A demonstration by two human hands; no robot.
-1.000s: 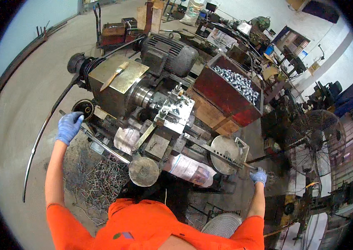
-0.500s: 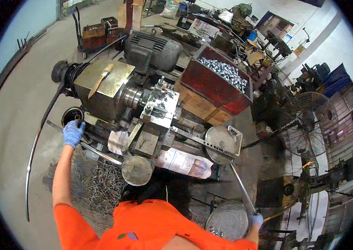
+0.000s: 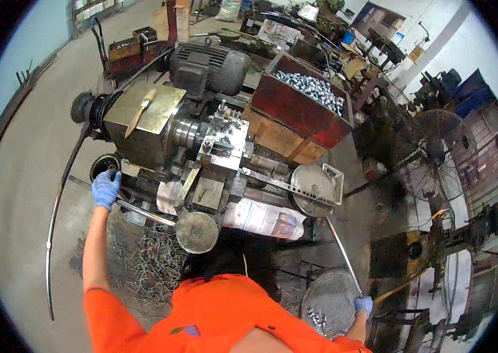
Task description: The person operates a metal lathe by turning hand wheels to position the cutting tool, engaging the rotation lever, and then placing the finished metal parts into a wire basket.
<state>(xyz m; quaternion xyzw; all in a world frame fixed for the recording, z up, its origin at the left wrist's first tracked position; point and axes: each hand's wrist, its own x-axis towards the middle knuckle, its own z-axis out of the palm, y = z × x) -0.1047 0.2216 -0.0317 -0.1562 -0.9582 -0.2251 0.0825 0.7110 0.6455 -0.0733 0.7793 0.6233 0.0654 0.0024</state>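
My left hand (image 3: 107,189), in a blue glove, is closed at the lower rim of a black handwheel (image 3: 105,165) on the machine's left side. Part of that rim is hidden by the fingers. A bare metal bar (image 3: 146,215) passes just below this hand. At lower right, my gloved right hand (image 3: 363,305) grips the end of a long metal lever (image 3: 343,252), which slants down from a round plate (image 3: 312,187). Between the hands stands a greasy lathe-like machine, with a shiny tool block (image 3: 225,145) beside its spindle (image 3: 186,133).
A brush (image 3: 141,113) lies on the machine's cover. Behind, a red box (image 3: 300,105) of small metal parts rests on a wooden crate (image 3: 278,134). A round mesh basket (image 3: 334,288) with a few parts sits beside the lever. Metal shavings (image 3: 158,259) litter the floor; a large fan (image 3: 435,150) stands right.
The whole view has shifted and turned slightly. Both hands stay where they were on the machine, left at the handwheel, right on the lever. More of the mesh basket shows.
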